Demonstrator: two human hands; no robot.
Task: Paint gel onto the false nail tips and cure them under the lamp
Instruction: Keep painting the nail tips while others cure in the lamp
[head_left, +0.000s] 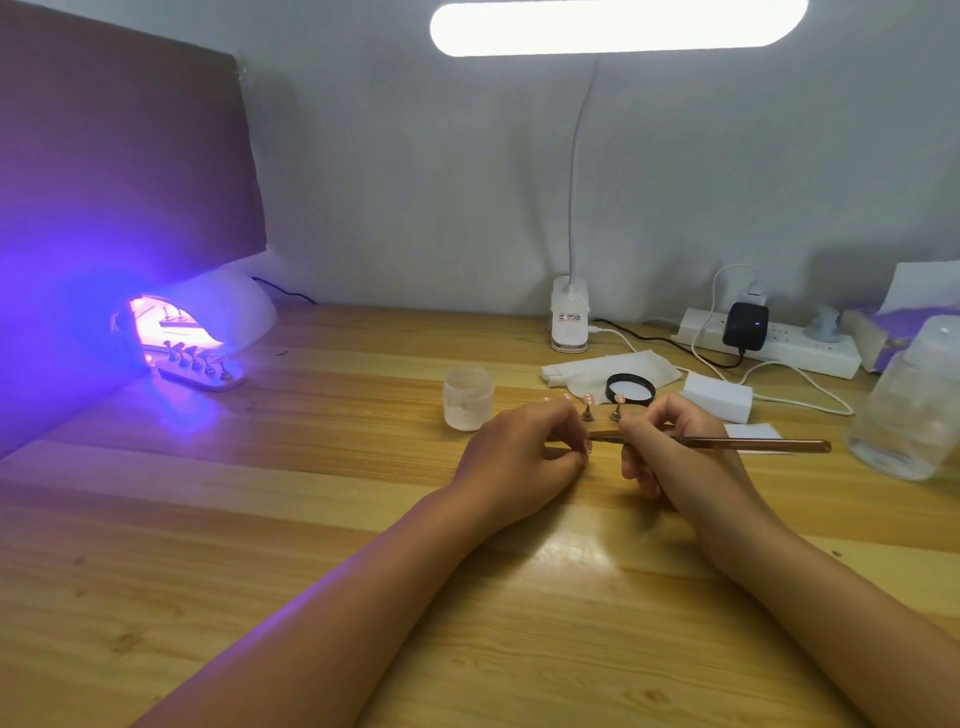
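Note:
At the table's middle, my left hand (524, 449) pinches the left end of a small gold holder bar (605, 433). Two pink nail tips (588, 399) stand on little stands on that bar. My right hand (670, 447) grips a thin brown brush (753, 445), handle pointing right, its tip hidden near the bar. An open white gel jar (467, 399) stands left of my hands; its black lid (630, 389) lies behind them. At the far left the curing lamp (208, 317) glows purple, with a strip of several nail tips (200, 366) at its mouth.
A white clip desk lamp (570, 322) stands at the back with its bright head overhead. White tissue (597, 371), a white sponge block (719, 397), a power strip (779, 343) with cables, and a clear plastic bottle (909, 405) lie to the right. A dark panel (119, 156) rises at the left.

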